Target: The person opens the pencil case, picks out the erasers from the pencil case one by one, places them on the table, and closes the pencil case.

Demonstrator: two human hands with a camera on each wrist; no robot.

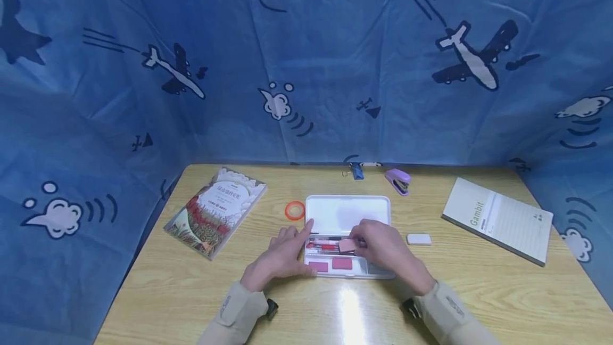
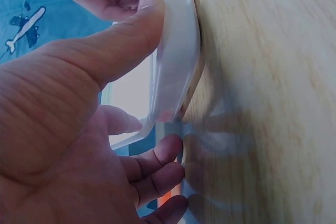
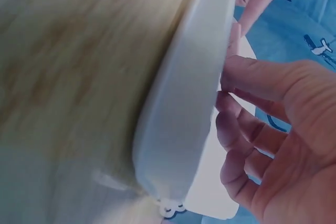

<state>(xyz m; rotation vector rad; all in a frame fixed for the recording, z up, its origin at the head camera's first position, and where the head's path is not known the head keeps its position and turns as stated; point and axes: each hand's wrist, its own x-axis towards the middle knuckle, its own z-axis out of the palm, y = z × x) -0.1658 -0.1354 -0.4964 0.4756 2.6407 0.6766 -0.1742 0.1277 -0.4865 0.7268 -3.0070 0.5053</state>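
A white pencil case (image 1: 348, 215) lies with its lid raised at the middle of the table. Inside are red pens (image 1: 322, 246) and two dark pink erasers, one on the left (image 1: 318, 267) and one near the middle (image 1: 342, 263). My right hand (image 1: 383, 244) pinches a lighter pink eraser (image 1: 347, 245) over the pen compartment. My left hand (image 1: 283, 256) is spread at the case's left end, thumb along the front edge and index finger near the hinge. The left wrist view shows that thumb (image 2: 126, 38) extended against the case wall.
A white eraser (image 1: 419, 239) lies right of the case, a roll of orange tape (image 1: 294, 210) to its left. Behind are a blue binder clip (image 1: 356, 171) and a purple stapler (image 1: 398, 181). An illustrated book (image 1: 215, 212) lies far left, a notebook (image 1: 498, 220) far right.
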